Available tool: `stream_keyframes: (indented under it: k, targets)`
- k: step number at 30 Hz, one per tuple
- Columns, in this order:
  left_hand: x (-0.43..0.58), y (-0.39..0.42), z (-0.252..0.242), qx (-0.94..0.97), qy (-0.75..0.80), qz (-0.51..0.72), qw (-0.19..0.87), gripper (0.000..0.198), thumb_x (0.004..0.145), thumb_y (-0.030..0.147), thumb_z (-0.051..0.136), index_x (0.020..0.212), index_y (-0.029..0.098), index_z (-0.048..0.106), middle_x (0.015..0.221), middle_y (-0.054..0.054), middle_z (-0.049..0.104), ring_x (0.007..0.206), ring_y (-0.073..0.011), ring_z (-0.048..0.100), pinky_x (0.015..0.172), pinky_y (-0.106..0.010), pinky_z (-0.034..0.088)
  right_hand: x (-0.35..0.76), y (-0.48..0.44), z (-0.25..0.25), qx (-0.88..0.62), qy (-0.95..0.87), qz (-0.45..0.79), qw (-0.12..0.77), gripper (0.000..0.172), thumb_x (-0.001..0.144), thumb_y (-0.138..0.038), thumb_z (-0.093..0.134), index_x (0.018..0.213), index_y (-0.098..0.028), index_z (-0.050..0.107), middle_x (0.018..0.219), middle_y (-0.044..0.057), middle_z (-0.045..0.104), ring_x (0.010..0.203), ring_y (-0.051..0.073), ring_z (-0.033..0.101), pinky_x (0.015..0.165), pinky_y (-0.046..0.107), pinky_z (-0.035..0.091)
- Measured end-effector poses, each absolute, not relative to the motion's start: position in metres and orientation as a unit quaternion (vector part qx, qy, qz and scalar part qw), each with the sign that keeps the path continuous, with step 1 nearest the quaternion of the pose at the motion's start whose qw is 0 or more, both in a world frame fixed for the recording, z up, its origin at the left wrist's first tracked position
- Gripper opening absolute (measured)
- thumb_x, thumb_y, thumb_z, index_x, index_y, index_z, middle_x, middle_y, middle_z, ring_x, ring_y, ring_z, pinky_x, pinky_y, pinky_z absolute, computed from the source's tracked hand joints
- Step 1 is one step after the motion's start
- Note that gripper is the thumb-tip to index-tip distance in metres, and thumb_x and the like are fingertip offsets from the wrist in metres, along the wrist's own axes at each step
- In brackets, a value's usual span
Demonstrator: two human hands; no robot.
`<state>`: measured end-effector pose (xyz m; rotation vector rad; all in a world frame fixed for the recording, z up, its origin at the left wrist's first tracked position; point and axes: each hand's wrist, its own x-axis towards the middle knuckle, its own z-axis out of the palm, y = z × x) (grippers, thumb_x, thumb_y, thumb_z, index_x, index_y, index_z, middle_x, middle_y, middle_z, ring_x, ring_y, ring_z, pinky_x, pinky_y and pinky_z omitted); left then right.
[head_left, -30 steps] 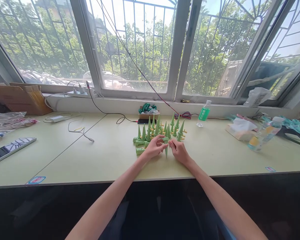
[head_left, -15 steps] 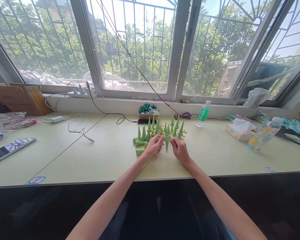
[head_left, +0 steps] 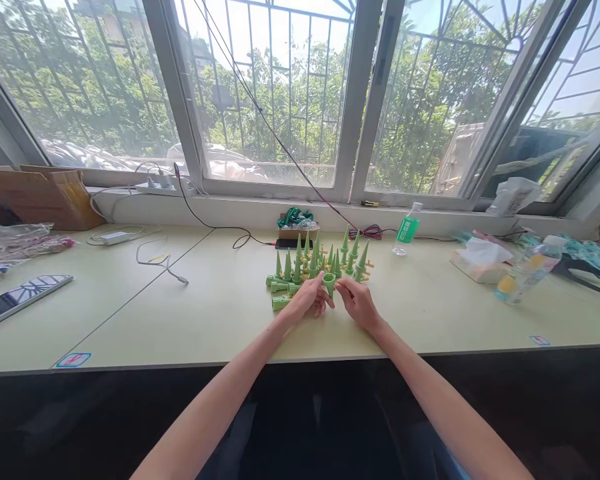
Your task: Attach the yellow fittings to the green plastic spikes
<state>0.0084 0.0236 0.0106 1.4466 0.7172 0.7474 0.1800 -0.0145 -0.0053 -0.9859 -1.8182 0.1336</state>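
Plainly, the green cone (head_left: 329, 281) sits mouth-up between left hand (head_left: 307, 299) and right hand (head_left: 360, 303), both grasping it.

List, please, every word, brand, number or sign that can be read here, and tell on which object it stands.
No text is clearly legible.
Green-labelled water bottle: pale characters, too blurred.
Clear bottle at right: label too blurred.
Blue-framed left sticker, right sticker: marks too small.

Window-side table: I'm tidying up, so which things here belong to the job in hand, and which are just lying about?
In the job, it seems:
- green spike between left hand and right hand
- standing spikes
- lying green pieces

Apparently just lying about:
- black phone
- green-labelled bottle
- tissues
- white cable
- cardboard box
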Motion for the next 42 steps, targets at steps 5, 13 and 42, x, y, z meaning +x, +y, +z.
stream_keyframes:
  k: [5,13,42]
  targets:
    - [0.0059,0.0216,0.0143,0.619,0.296,0.335,0.645,0.062,0.082,0.075,0.042,0.093,0.014,0.05,0.079,-0.012,0.071,0.043,-0.0124,0.055,0.04,-0.024,0.041,0.1799,-0.0158,-0.0039,-0.409,-0.753,0.061,0.512,0.024,0.099,-0.031,0.042,0.081,-0.019,0.054,0.065,-0.003,0.047,0.056,0.01,0.038,0.057,0.023,0.032]
    - [0.0053,0.0225,0.0134,0.609,0.292,0.346,0.651,0.058,0.084,0.071,0.047,0.101,0.015,0.049,0.081,-0.011,0.07,0.051,-0.0134,0.058,0.039,-0.021,0.041,0.1805,-0.0157,-0.0036,-0.419,-0.754,0.073,0.501,0.027,0.099,-0.032,0.042,0.079,-0.019,0.052,0.061,-0.005,0.039,0.053,0.009,0.033,0.054,0.022,0.029]
    - [0.002,0.0179,0.0189,0.65,0.239,0.358,0.626,0.044,0.085,0.052,0.058,0.114,0.021,0.051,0.092,-0.003,0.055,0.058,-0.0111,0.062,0.041,-0.019,0.042,0.1845,-0.0088,-0.0118,-0.44,-0.741,0.109,0.495,0.034,0.099,-0.04,0.037,0.072,-0.021,0.042,0.056,-0.006,0.041,0.05,0.009,0.036,0.053,0.023,0.032]
